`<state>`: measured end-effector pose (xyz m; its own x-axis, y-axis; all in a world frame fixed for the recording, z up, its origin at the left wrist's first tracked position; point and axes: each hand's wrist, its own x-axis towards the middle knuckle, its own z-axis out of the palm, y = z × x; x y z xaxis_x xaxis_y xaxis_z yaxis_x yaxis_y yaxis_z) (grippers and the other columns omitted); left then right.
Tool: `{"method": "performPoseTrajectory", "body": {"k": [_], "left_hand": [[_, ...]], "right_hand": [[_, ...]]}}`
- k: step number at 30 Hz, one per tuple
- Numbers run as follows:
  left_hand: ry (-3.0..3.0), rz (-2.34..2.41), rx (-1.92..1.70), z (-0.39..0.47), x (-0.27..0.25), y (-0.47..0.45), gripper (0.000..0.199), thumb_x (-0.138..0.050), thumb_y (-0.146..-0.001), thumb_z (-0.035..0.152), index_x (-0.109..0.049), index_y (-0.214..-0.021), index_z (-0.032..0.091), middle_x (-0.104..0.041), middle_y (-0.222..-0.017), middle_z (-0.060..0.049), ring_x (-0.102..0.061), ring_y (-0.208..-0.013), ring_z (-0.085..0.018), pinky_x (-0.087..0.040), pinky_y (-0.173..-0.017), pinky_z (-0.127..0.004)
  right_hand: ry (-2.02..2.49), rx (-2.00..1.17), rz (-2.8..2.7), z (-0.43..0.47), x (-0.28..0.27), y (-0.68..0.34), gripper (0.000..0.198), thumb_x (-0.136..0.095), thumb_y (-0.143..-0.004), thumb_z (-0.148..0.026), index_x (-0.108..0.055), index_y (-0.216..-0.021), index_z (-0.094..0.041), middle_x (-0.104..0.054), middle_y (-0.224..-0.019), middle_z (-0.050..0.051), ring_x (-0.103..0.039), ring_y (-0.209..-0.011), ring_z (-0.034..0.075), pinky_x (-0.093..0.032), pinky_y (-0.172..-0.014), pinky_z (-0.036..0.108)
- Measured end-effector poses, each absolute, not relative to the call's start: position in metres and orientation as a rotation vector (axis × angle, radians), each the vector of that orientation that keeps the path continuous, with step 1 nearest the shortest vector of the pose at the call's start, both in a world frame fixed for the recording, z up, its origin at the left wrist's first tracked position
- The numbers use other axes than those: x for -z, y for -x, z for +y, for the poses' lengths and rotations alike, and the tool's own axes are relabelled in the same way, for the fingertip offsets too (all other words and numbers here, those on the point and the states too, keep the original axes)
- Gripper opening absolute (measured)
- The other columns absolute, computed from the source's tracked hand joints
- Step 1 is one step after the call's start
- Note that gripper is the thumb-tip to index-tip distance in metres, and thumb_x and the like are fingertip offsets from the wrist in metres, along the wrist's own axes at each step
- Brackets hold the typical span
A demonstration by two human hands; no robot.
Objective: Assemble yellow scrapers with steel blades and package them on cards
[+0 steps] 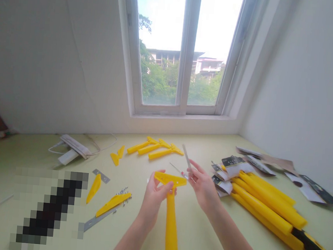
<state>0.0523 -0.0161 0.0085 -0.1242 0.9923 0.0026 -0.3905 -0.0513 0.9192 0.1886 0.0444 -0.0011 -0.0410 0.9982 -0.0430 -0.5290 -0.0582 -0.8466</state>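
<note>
My left hand [156, 194] is closed around the neck of a yellow plastic scraper handle [172, 226], thumb on its flared, holed head. The handle's long grip runs down towards me. In my right hand [203, 184], a thin metal blade [186, 156] is pinched, tilted up and seen nearly edge-on, just right of the scraper head and apart from it. A screwdriver [177, 168] with a slim shaft shows beside the right fingers; whether it lies on the table or is also held, I cannot tell.
Several yellow handles [165, 153] lie at the back. To the left are yellow head plates [113, 204], grey blades [101, 176], loose screws [125, 193] and a power strip [75, 146]. Bundled yellow scrapers [270, 200] and card packaging [314, 188] lie right. A pixelated dark patch covers the front left.
</note>
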Motion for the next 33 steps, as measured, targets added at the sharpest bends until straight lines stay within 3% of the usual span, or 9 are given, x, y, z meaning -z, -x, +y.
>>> {"method": "performPoseTrajectory", "body": {"k": [3, 6, 12, 15, 18, 22, 26, 33], "left_hand": [[-0.880, 0.978, -1.469, -0.016, -0.008, -0.052, 0.042, -0.061, -0.067, 0.023, -0.040, -0.103, 0.018, -0.058, -0.087, -0.006, -0.059, -0.066, -0.015, -0.045, -0.073, -0.035], [-0.847, 0.986, -1.450, -0.015, -0.006, -0.050, 0.027, -0.053, -0.073, 0.031, -0.045, -0.096, 0.017, -0.059, -0.084, -0.006, -0.060, -0.069, -0.017, -0.046, -0.069, -0.034], [-0.742, 1.063, -1.503, -0.012, -0.006, -0.048, 0.019, -0.045, -0.076, 0.035, -0.046, -0.077, 0.016, -0.061, -0.075, -0.004, -0.061, -0.065, -0.017, -0.046, -0.062, -0.030], [-0.727, 1.082, -1.513, -0.012, -0.006, -0.047, 0.018, -0.044, -0.076, 0.035, -0.045, -0.076, 0.016, -0.061, -0.071, -0.003, -0.061, -0.064, -0.017, -0.046, -0.062, -0.031], [-0.737, 1.098, -1.504, -0.012, -0.006, -0.047, 0.018, -0.043, -0.076, 0.035, -0.045, -0.074, 0.017, -0.061, -0.070, -0.002, -0.061, -0.065, -0.018, -0.046, -0.062, -0.031], [-0.742, 1.121, -1.481, -0.012, -0.008, -0.046, 0.019, -0.043, -0.075, 0.035, -0.047, -0.072, 0.017, -0.062, -0.071, -0.002, -0.061, -0.065, -0.018, -0.046, -0.060, -0.030], [-0.758, 1.115, -1.445, -0.014, -0.009, -0.049, 0.019, -0.046, -0.073, 0.035, -0.048, -0.074, 0.016, -0.062, -0.072, -0.003, -0.061, -0.067, -0.018, -0.046, -0.060, -0.030], [-0.806, 1.083, -1.302, -0.015, -0.004, -0.056, 0.018, -0.047, -0.071, 0.033, -0.049, -0.073, 0.016, -0.061, -0.069, -0.003, -0.060, -0.064, -0.017, -0.044, -0.053, -0.026]], "right_hand": [[0.720, -1.486, -0.758, 0.044, -0.006, -0.192, 0.044, -0.061, -0.063, -0.017, -0.054, -0.107, -0.026, -0.061, -0.070, -0.002, -0.052, -0.057, 0.009, -0.043, -0.061, 0.023], [0.669, -1.405, -0.803, 0.042, -0.010, -0.193, 0.043, -0.058, -0.067, -0.017, -0.053, -0.109, -0.026, -0.061, -0.067, -0.002, -0.050, -0.055, 0.008, -0.042, -0.059, 0.022], [0.643, -1.374, -0.905, 0.039, -0.011, -0.191, 0.019, -0.057, -0.067, -0.019, -0.066, -0.084, -0.018, -0.063, -0.071, 0.002, -0.052, -0.061, 0.012, -0.044, -0.064, 0.027], [0.563, -1.409, -0.911, 0.038, -0.013, -0.191, 0.019, -0.052, -0.070, -0.026, -0.067, -0.080, -0.018, -0.065, -0.081, 0.005, -0.056, -0.071, 0.015, -0.044, -0.072, 0.031], [0.509, -1.435, -0.982, 0.035, -0.014, -0.191, 0.025, -0.054, -0.070, -0.028, -0.064, -0.091, -0.020, -0.064, -0.090, 0.006, -0.055, -0.086, 0.018, -0.042, -0.076, 0.032], [0.661, -1.154, -1.089, 0.037, -0.011, -0.192, 0.020, -0.063, -0.066, -0.023, -0.065, -0.086, -0.023, -0.062, -0.071, 0.000, -0.054, -0.068, 0.012, -0.041, -0.065, 0.026], [0.798, -0.828, -1.242, 0.039, -0.012, -0.198, 0.010, -0.061, -0.069, -0.029, -0.065, -0.075, -0.022, -0.059, -0.079, 0.002, -0.051, -0.076, 0.015, -0.040, -0.067, 0.026], [0.979, -0.997, -1.577, 0.034, -0.012, -0.192, 0.024, -0.053, -0.073, -0.035, -0.066, -0.086, -0.019, -0.064, -0.075, 0.002, -0.054, -0.071, 0.018, -0.040, -0.063, 0.026]]}}
